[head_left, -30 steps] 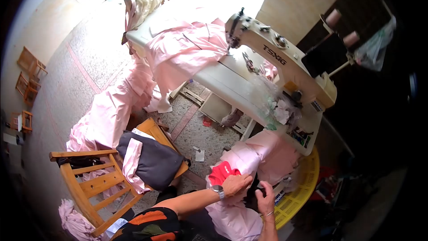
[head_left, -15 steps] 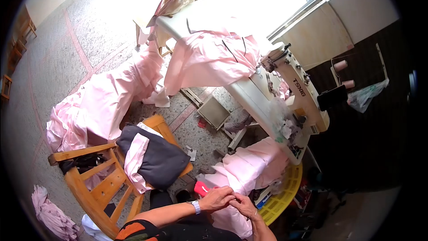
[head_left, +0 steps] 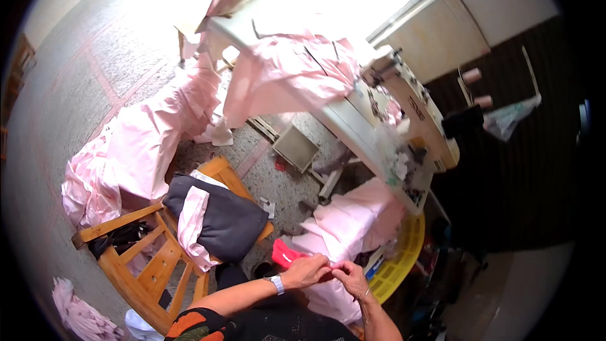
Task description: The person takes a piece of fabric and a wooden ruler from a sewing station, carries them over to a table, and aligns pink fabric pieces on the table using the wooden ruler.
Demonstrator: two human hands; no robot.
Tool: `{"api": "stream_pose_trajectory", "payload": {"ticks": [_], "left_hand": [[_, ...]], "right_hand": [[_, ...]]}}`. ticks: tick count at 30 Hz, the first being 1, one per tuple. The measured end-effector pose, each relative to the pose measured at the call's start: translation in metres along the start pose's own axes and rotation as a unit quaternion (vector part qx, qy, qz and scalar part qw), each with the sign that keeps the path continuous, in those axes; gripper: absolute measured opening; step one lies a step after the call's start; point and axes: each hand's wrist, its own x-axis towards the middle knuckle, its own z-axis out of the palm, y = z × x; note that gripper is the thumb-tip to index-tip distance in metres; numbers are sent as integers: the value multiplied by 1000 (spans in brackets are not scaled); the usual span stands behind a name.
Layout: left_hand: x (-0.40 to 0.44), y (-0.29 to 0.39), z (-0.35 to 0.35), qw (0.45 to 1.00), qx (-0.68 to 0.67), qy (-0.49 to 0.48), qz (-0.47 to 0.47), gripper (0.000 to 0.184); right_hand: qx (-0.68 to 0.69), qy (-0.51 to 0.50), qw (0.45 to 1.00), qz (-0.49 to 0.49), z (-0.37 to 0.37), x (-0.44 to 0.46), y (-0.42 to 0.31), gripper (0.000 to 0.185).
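Note:
My left hand (head_left: 307,270), with a watch on its wrist, is closed, thumb and fingertips pinched together. My right hand (head_left: 351,279) is closed in a pinch right beside it, with a thin band at its wrist. Whatever lies between the fingertips is too small to make out. A bright red piece with a white mark (head_left: 285,253) shows just beyond my left hand; whether that hand grips it is unclear. Pale pink fabric (head_left: 344,222) hangs under and beyond both hands, over a yellow plastic basket (head_left: 413,249).
A sewing machine (head_left: 413,110) stands on a white table (head_left: 341,123) draped with pink fabric (head_left: 271,79). At left is a wooden chair (head_left: 136,271) with a dark cushion (head_left: 230,224). More pink cloth (head_left: 136,151) lies heaped behind it. A pedal (head_left: 295,148) is under the table.
My fingertips have drawn slightly apart and my right hand has lifted a little. More of the red piece shows. The whole view has shifted slightly.

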Motion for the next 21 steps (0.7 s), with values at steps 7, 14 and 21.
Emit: {"api": "stream_pose_trajectory", "payload": {"ticks": [7, 14, 21], "left_hand": [[10, 13, 22, 989, -105, -90, -47, 26], [44, 33, 66, 975, -13, -160, -152, 32], [113, 36, 87, 980, 105, -117, -118, 27]], "right_hand": [[9, 31, 999, -43, -13, -23, 23, 13], [116, 32, 993, -13, -48, -43, 84, 20], [112, 118, 987, 6, -89, -65, 183, 19]]}}
